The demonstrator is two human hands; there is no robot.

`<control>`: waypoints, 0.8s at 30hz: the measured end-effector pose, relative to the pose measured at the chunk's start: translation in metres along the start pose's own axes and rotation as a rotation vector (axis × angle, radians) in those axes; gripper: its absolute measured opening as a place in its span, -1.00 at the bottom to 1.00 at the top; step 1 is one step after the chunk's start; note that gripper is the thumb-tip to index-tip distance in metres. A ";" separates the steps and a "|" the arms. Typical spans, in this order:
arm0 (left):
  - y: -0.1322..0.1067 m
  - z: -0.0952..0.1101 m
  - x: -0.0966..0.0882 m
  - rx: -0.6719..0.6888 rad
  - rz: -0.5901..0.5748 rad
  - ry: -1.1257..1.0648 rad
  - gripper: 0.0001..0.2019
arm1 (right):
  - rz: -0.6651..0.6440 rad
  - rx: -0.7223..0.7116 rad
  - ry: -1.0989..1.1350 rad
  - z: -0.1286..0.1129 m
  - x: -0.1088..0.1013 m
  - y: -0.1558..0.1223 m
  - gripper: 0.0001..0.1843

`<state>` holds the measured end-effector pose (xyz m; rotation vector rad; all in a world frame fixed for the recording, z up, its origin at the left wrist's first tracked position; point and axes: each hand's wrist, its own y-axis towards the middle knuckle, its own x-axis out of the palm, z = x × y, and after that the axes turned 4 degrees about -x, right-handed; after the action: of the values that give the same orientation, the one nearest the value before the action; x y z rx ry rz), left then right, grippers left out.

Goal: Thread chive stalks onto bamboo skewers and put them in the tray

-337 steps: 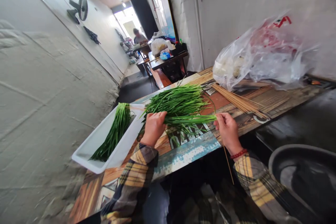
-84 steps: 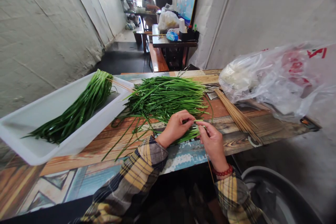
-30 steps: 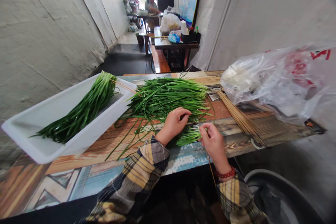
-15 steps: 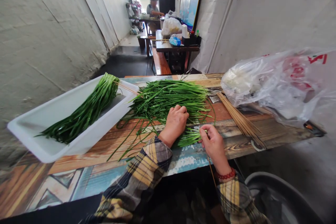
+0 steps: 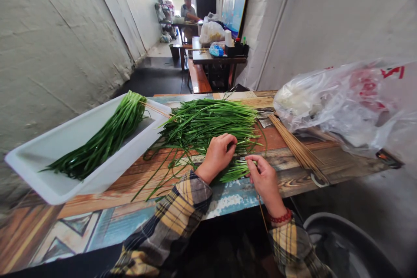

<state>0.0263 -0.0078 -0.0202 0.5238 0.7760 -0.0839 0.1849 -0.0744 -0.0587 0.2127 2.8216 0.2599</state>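
Pinched in the right grip (image 5: 265, 179): one skewer (image 5: 262, 215), long axis slanting off the counter (image 5: 233, 202) edge toward the wearer, plus one small chive bunch (image 5: 233, 172), pale ends rightward. Partly in the way, the left grip (image 5: 219, 155), curled; cannot tell if holding anything. Around: one chive heap (image 5: 211, 119), one white tray (image 5: 74, 134), one skewer bundle (image 5: 293, 141), one plastic bag (image 5: 342, 100).

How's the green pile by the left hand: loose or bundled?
Loose: no tie shows on the green pile, and stray blades trail off across the table.
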 end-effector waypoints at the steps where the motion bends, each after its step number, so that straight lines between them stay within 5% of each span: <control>1: 0.000 -0.001 0.001 0.008 -0.004 -0.016 -0.84 | -0.002 0.004 0.000 -0.001 0.000 0.000 -0.65; 24: -0.006 0.008 0.001 0.011 -0.105 -0.230 -0.89 | 0.019 0.012 -0.039 -0.005 0.000 0.000 -0.57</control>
<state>0.0309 -0.0168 -0.0182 0.4740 0.5776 -0.2412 0.1838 -0.0747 -0.0543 0.2440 2.7846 0.2408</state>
